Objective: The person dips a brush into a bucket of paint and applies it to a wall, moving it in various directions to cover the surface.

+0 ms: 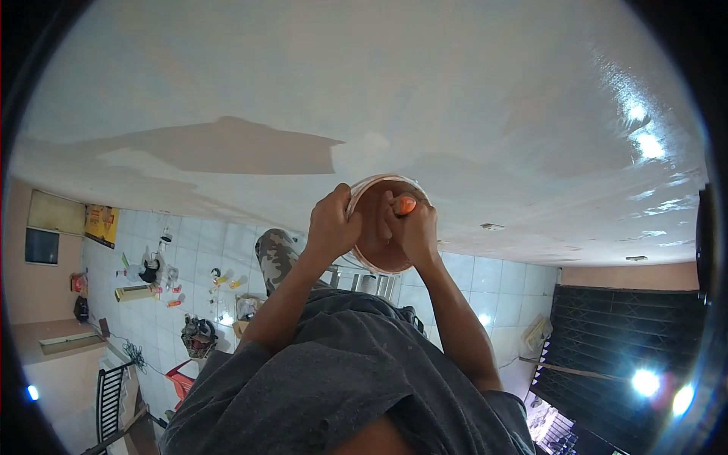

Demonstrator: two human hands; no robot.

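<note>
A round bucket (384, 265) with a pale rim and reddish-brown inside is held up in front of my body, near a wide wall (455, 91). My left hand (332, 225) is closed on the bucket's left rim. At the right side of the bucket, my right hand (415, 227) is wrapped round an orange-ended handle (406, 205). Whatever the handle leads to inside the bucket is hidden. The wall carries a darker brownish patch (265, 149) left of the bucket and a wet shine at the far right.
Below lies a white tiled floor (485, 284) with scattered tools, bags and a red chair (180, 381). Metal rungs (368, 283) show under the bucket beside my camouflage-clad knee (277, 258). A dark shutter (622, 326) and bright lamps are at the right, a railing (111, 402) at lower left.
</note>
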